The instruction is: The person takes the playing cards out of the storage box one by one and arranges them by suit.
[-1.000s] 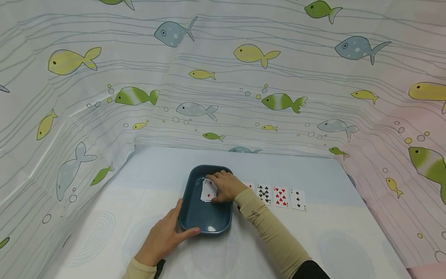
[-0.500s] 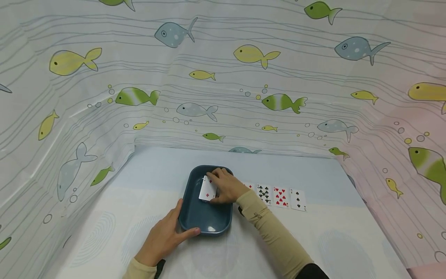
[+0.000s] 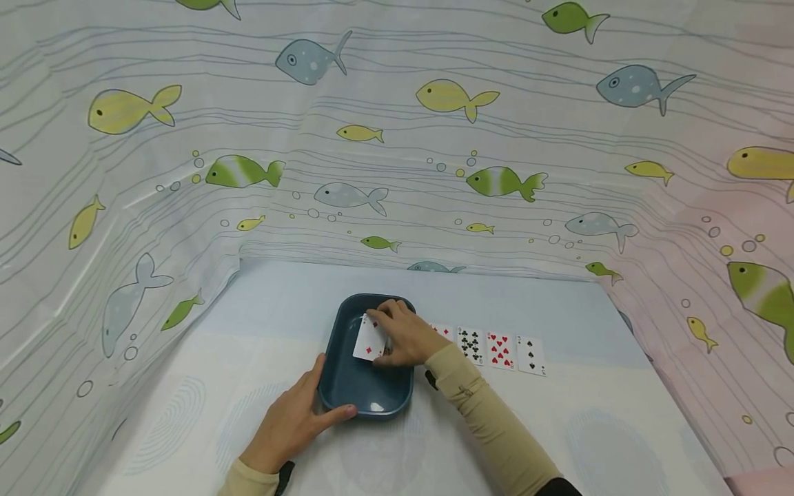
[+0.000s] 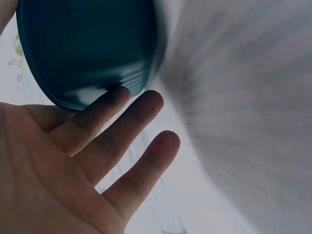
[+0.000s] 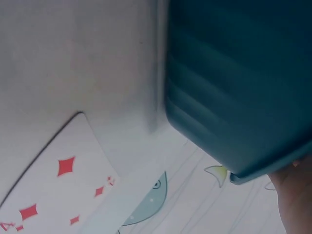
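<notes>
Blue tray (image 3: 347,386) steadied by the open left hand (image 3: 291,424); right hand's (image 3: 406,337) grip apparently pinches a diamond card (image 3: 369,339).

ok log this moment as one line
left hand: steadies tray | right hand: pinches diamond card over tray | cards: row on table

A table covered by a pale cloth (image 3: 558,427) with faint blue-grey shell and fish prints carries everything. On it sits a dark blue, rounded rectangular plastic tray (image 3: 347,386), near the middle. Just right of the tray a row of white playing cards lies face up: a partly hidden red card (image 3: 443,331), a clubs card (image 3: 471,344), a red hearts card (image 3: 500,350) and a spades card (image 3: 531,355), side by side
</notes>
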`<action>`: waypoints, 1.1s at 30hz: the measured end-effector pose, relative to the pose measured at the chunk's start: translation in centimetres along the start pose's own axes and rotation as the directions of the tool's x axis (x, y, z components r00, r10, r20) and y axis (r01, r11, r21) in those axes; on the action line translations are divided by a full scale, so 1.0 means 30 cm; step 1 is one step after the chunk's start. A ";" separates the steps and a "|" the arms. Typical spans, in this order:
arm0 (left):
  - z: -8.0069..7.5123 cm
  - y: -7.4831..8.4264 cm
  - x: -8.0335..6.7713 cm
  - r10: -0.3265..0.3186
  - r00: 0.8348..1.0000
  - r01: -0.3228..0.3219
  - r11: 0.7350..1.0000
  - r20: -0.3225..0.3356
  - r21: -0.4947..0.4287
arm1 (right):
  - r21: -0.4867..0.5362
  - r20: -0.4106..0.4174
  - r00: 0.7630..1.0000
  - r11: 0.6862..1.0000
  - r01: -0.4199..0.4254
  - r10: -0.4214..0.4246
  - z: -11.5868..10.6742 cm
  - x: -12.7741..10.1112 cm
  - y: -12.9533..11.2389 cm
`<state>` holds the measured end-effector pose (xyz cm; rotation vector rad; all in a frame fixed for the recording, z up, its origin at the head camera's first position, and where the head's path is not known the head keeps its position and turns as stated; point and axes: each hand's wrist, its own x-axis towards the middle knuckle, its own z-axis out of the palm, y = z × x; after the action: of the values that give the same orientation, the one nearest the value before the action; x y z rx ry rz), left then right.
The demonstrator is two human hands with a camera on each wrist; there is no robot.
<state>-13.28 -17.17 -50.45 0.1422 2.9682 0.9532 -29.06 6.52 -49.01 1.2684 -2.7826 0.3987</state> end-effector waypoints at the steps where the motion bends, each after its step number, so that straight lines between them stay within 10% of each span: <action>1: 0.000 0.000 0.000 -0.002 1.000 0.002 1.000 0.001 -0.001 | -0.002 -0.005 1.000 1.000 0.006 -0.006 -0.004 -0.004 -0.001; 33: 0.006 0.003 0.002 -0.029 0.999 0.029 0.999 0.013 -0.032 | 0.117 -0.034 0.999 0.993 -0.022 0.026 -0.136 -0.224 0.019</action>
<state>-13.32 -16.99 -50.55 0.1040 2.9329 0.9926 -25.28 12.87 -46.27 1.2377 -2.7845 0.5867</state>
